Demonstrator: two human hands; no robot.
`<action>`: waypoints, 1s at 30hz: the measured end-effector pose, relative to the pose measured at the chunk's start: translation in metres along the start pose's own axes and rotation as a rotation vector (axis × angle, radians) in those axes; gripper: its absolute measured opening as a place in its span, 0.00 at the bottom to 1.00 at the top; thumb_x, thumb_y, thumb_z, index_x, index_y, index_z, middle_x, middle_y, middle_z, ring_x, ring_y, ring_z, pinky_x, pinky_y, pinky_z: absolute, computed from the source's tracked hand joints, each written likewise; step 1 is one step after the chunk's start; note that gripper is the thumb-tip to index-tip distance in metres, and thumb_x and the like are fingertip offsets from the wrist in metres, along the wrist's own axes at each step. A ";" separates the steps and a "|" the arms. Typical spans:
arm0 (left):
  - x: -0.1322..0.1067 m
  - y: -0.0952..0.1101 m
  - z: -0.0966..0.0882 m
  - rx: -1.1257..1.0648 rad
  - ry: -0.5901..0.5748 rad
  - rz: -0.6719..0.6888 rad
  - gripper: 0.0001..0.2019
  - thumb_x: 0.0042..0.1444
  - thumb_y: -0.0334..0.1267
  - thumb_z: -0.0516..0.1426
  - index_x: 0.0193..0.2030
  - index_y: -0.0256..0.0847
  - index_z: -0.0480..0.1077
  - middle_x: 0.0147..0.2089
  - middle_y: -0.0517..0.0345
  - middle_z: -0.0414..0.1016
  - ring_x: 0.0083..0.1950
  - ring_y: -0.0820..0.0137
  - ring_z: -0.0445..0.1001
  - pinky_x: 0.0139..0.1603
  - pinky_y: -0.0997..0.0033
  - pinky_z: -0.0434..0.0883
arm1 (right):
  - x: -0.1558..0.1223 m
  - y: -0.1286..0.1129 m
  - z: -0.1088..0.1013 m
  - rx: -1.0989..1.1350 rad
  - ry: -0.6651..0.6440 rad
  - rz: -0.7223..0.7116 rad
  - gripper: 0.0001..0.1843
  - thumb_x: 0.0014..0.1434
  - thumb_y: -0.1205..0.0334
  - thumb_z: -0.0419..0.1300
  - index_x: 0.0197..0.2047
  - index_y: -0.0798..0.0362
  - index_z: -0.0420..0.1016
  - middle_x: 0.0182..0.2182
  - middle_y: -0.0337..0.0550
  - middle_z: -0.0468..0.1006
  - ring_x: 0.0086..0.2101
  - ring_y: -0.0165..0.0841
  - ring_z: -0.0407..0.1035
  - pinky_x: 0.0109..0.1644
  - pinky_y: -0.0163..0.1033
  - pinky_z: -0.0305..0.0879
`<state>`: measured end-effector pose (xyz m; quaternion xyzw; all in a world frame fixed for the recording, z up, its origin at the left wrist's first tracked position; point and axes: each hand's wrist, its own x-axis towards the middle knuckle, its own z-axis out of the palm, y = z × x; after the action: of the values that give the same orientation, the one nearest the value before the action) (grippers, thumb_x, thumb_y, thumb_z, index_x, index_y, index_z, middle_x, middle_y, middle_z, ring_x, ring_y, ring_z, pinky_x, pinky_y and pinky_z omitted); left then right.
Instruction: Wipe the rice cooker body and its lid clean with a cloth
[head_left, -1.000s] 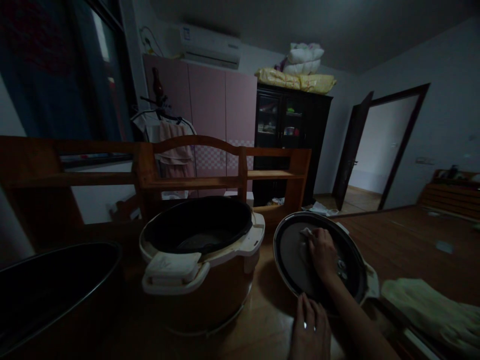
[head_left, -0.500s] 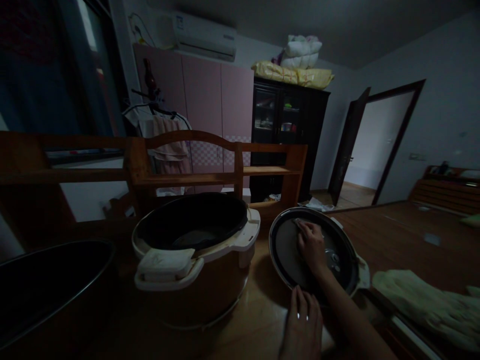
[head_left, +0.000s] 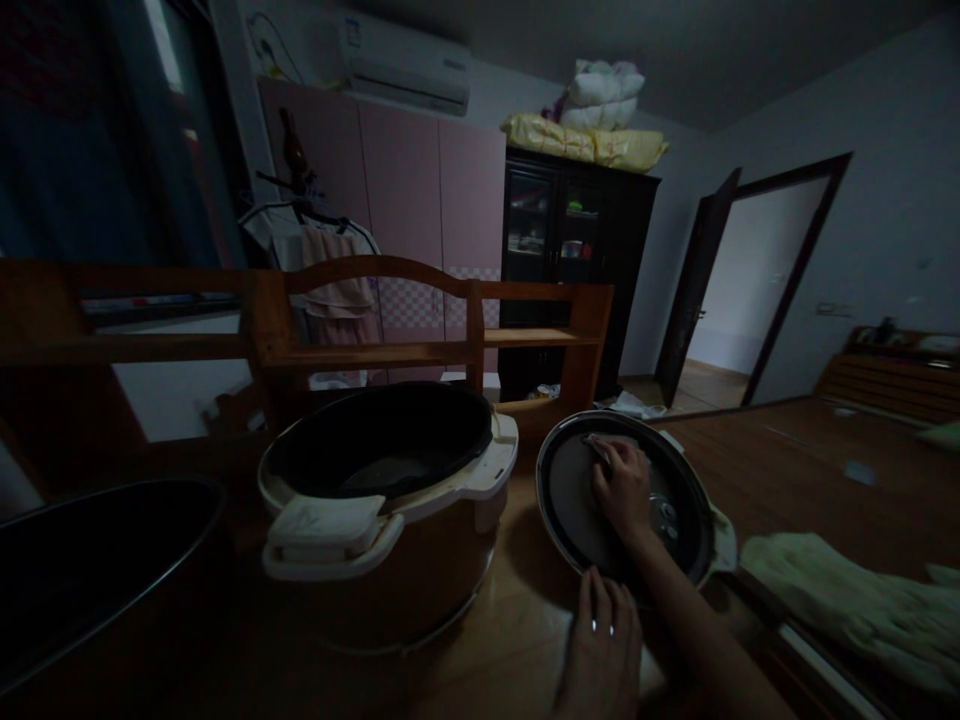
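Wooden table (head_left: 787,470) is carrying every item noted below. Lighting is poor, and fine detail is not showing.

A black basin (head_left: 90,560) is sitting at 9 o'clock of the cooker body and is only partly in frame. The cooker body (head_left: 390,560), cream over brown, is standing upright at mid-table, with its dark inner pot (head_left: 382,450) sitting inside, uncovered.

The cooker lid (head_left: 570,500), round and dark-rimmed, is lying just beside the body at its 3 o'clock, inner face turned up. A light towel (head_left: 847,600) is lying at 4 o'clock of the lid, apart from it.

The right hand (head_left: 622,487) is pressing down on the lid's inner face. Its fingers are curling over a pale cloth (head_left: 598,444), and only an edge of that cloth is showing, at 11 o'clock of the knuckles.

The left hand (head_left: 600,650) is resting flat at 6 o'clock of the lid, fingers extended and together, gripping nothing. Its fingertips are reaching the lid's near rim, but contact cannot be confirmed.
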<state>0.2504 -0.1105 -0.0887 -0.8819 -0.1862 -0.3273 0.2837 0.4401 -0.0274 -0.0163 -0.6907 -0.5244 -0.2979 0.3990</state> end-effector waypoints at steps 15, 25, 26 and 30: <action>0.000 -0.004 -0.006 -0.030 -0.078 0.056 0.33 0.51 0.57 0.56 0.58 0.35 0.71 0.57 0.47 0.70 0.61 0.50 0.64 0.68 0.45 0.52 | 0.000 -0.001 0.001 0.058 -0.053 -0.049 0.24 0.59 0.68 0.53 0.59 0.48 0.70 0.48 0.50 0.70 0.48 0.45 0.65 0.53 0.53 0.63; 0.000 -0.002 -0.001 -0.001 -0.033 -0.001 0.22 0.59 0.45 0.52 0.56 0.39 0.72 0.55 0.52 0.73 0.60 0.55 0.68 0.66 0.51 0.57 | -0.001 -0.004 0.001 0.084 -0.088 -0.076 0.25 0.58 0.69 0.55 0.59 0.49 0.69 0.49 0.50 0.69 0.49 0.45 0.64 0.55 0.52 0.63; 0.000 -0.001 -0.001 -0.005 -0.033 0.002 0.22 0.59 0.44 0.52 0.57 0.39 0.72 0.55 0.52 0.73 0.61 0.55 0.68 0.66 0.51 0.57 | -0.001 -0.006 0.001 0.095 -0.112 -0.099 0.26 0.57 0.70 0.55 0.59 0.48 0.69 0.49 0.49 0.70 0.49 0.45 0.64 0.55 0.51 0.63; -0.001 0.000 0.001 -0.018 -0.045 0.009 0.23 0.59 0.44 0.52 0.58 0.38 0.71 0.56 0.51 0.73 0.61 0.54 0.67 0.66 0.51 0.59 | -0.001 -0.012 -0.001 0.143 -0.178 -0.172 0.28 0.56 0.71 0.56 0.60 0.47 0.68 0.49 0.48 0.70 0.49 0.43 0.65 0.55 0.50 0.64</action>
<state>0.2499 -0.1095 -0.0903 -0.8923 -0.1855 -0.3078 0.2731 0.4281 -0.0272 -0.0132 -0.6367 -0.6350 -0.2304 0.3718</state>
